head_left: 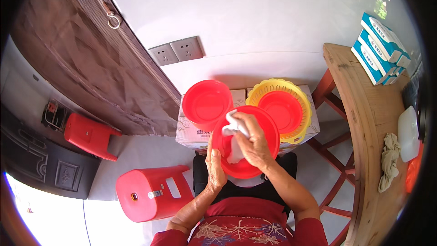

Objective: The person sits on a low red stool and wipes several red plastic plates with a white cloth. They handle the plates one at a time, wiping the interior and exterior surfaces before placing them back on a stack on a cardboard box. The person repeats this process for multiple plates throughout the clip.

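Over my lap a red plastic basin (269, 130) is tilted, its inside facing up toward me. My left hand (216, 168) holds it at the near-left side, thumb up along the outer wall. Inside the basin, my right hand (255, 143) is closed on a crumpled white cloth (235, 124); part of the cloth hangs down toward the basin's inner wall. Just beyond, to the left, stands a second red basin (207, 102). To the right, a third, smaller red basin (281, 109) sits within a yellow slotted basket (298, 94).
Patterned cartons (189, 130) carry the other basins against the wall. On my right is a wooden table (364, 123) with blue-and-white tissue packs (375, 57), a beige cloth (389, 161) and a white container (408, 132). Left are a red stool (141, 191), another red stool (88, 133) and a brown curtain (91, 64).
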Available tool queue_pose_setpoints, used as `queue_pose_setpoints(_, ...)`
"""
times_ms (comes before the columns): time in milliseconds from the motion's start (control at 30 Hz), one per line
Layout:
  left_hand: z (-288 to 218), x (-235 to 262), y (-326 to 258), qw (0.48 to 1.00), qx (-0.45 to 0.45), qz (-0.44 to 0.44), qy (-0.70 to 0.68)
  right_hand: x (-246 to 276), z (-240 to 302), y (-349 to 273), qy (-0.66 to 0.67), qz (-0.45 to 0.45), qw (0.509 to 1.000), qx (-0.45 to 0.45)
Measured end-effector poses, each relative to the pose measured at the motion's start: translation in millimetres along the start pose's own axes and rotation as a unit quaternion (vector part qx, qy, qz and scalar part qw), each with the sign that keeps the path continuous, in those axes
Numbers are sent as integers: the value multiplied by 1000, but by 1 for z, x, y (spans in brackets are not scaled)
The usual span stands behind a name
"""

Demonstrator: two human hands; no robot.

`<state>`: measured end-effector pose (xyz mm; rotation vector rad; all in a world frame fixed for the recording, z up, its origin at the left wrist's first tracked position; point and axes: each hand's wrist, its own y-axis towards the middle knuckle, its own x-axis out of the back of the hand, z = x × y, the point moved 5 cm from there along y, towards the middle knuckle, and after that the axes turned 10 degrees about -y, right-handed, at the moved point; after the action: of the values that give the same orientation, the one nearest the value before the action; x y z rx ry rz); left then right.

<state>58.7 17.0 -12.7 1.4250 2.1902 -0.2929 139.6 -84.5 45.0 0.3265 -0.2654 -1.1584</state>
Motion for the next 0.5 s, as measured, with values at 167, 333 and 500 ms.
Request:
queue_pose_setpoints(167,9,14,6,996,37,-51,-60,-23,22,-8,-50,130,989,45)
queue_pose_setpoints(333,-26,3,11,998,-11,-27,52,-17,27,-26,-116,293,948,39)
queue_pose_setpoints(500,-46,21,29,995,-74,-62,-35,11,31,-43,-357,287,885,80)
